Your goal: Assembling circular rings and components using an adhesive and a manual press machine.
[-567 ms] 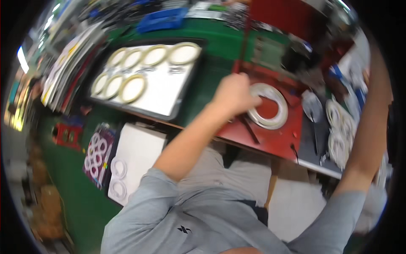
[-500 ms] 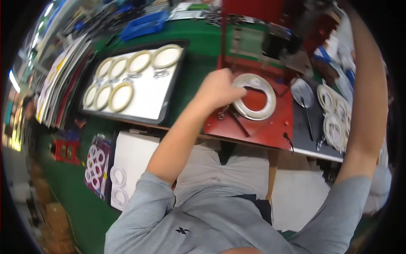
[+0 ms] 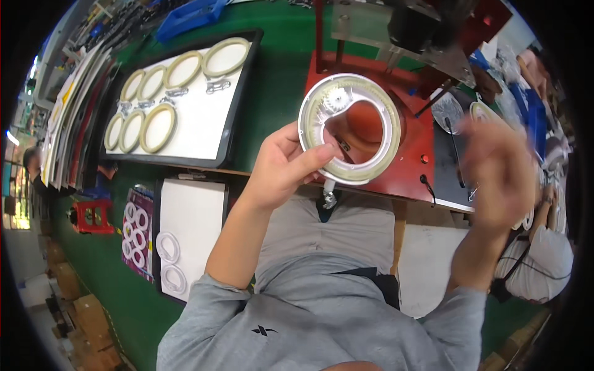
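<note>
Tabletop [image 3: 278, 80]: green, running across the view; a black-rimmed tray [image 3: 201, 117] on its left side carries seven cream rings [image 3: 175, 128] and small silver pieces [image 3: 217, 86] on a white liner; a blue bin [image 3: 192, 18] lies beyond it
Red base [image 3: 416, 142]: to the right of the tray, part of a stand with dark upright posts; a small red button [image 3: 424, 159] sits near its front right corner
Ring housing [image 3: 392, 139]: in the left hand [image 3: 288, 167], seemingly lifted in front of the red base and overlapping it in view; its face is turned up to the camera, showing a small white gear [image 3: 336, 99] at the upper left; round in outline, so no long axis; a silver clasp [image 3: 329, 196] hangs from its near edge
Left grip: thumb over the top face, other fingers partly hidden beneath, pinching the housing's lower left rim
Right hand [image 3: 498, 167]: raised at the right side, blurred; whether its fingers are spread or pressed together cannot be told
Spacing: housing ahead and to the right of the left hand, touching it; well to the left of the right hand, which is the farther one
Far right: another person [image 3: 537, 266] in a pale top
</note>
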`<control>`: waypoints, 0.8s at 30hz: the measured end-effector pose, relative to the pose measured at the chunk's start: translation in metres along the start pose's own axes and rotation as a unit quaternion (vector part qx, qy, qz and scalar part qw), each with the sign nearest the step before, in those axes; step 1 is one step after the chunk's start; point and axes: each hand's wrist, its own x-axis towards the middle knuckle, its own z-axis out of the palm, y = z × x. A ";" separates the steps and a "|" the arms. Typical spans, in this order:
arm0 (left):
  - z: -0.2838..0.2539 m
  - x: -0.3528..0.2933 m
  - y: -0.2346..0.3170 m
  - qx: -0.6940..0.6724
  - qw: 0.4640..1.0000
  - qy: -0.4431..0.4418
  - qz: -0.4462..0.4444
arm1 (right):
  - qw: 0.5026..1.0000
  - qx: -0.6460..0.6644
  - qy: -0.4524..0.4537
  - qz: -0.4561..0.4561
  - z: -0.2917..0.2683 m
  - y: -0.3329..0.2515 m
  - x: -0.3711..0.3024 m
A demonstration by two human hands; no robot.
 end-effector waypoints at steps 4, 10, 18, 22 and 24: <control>0.004 0.000 -0.022 -0.026 0.998 0.037 0.038 | 0.970 -0.015 -0.183 0.159 0.066 -0.020 -0.061; 0.033 -0.003 -0.043 -0.004 0.997 0.070 0.041 | 0.976 0.006 -0.075 0.206 0.113 -0.024 -0.091; 0.043 -0.005 -0.049 -0.034 0.995 0.086 0.043 | 0.984 -0.043 -0.010 0.172 0.112 -0.008 -0.109; 0.039 -0.006 -0.052 -0.037 0.992 0.104 0.060 | 0.983 -0.063 -0.039 0.167 0.106 -0.010 -0.114; 0.044 -0.005 -0.055 -0.014 0.994 0.089 0.057 | 0.978 -0.078 -0.050 0.189 0.102 -0.012 -0.115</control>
